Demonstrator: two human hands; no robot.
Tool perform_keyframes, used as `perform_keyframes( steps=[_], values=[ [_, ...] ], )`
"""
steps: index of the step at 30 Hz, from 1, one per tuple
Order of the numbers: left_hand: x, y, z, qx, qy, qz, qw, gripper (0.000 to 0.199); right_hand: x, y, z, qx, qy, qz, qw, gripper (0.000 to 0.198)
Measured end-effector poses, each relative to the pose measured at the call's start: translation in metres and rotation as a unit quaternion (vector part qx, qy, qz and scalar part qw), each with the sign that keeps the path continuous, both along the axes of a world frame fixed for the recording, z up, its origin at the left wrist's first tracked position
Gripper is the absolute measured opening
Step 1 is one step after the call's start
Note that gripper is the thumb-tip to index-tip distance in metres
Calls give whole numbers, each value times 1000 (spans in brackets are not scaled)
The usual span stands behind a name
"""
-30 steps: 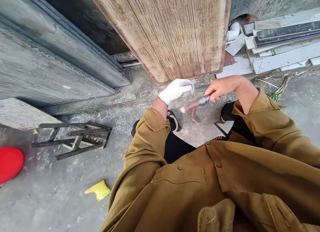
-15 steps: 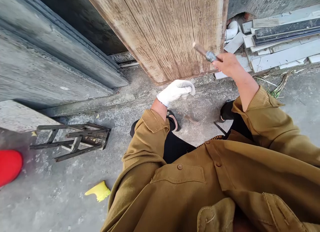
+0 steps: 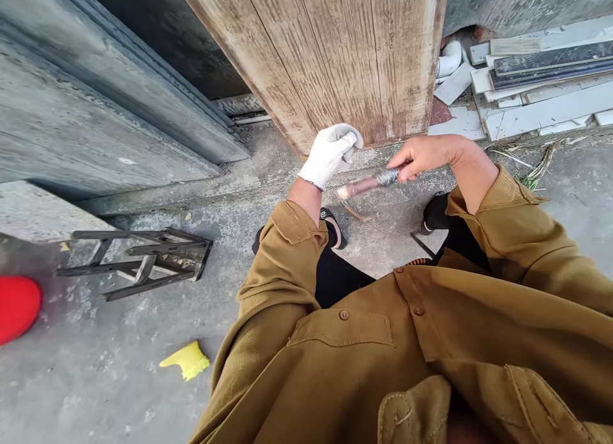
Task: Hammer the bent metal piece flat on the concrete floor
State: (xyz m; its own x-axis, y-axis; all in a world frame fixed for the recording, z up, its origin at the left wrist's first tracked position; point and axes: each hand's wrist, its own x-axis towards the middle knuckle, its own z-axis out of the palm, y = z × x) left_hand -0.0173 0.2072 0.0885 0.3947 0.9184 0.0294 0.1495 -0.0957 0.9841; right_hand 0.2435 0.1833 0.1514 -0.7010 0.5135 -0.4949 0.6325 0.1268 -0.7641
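Note:
My left hand (image 3: pixel 330 151), in a white knit glove, is raised in front of the lower edge of a worn wooden panel (image 3: pixel 335 61). Its fingers are curled round with the thumb pressed in; what they hold, if anything, is hidden. Bare, my right hand (image 3: pixel 416 158) grips a short wooden-handled tool (image 3: pixel 364 186) bound with wire near the fingers. The tool's pale, blurred end points left, below the glove and apart from it. Its end inside my right hand is hidden. Under it, a thin, bent brown piece (image 3: pixel 360 215) appears on the concrete ground.
A small dark wooden stool (image 3: pixel 143 262) lies on its side at the left. Near it are a red round object (image 3: pixel 19 310) and a torn yellow piece (image 3: pixel 188 359). White and dark boards (image 3: pixel 546 89) are stacked at the right, beside a white pipe (image 3: pixel 450 57). My feet stand apart.
My right hand has come down and left, swinging the tool from in front of the panel to below my glove. My left hand has risen slightly, its fingers still curled.

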Motion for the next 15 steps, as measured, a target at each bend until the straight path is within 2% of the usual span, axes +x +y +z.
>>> perform_keyframes(
  steps=[4,7,10,13,15],
  values=[
    [7,2,-11,-27,24,41,999,23,-4,2,16,96,76,-157,980,9],
    [9,-9,-8,-52,43,-41,997,23,-8,10,17,153,89,-248,952,13],
    [10,-20,-1,-48,53,-113,991,22,-8,22,5,209,54,-276,937,22],
    [11,-23,3,-21,76,-128,989,21,-8,30,-12,267,-41,-261,927,26],
    [11,-22,4,-4,103,-131,986,20,-9,31,-20,271,-109,-222,930,23]
  ],
)
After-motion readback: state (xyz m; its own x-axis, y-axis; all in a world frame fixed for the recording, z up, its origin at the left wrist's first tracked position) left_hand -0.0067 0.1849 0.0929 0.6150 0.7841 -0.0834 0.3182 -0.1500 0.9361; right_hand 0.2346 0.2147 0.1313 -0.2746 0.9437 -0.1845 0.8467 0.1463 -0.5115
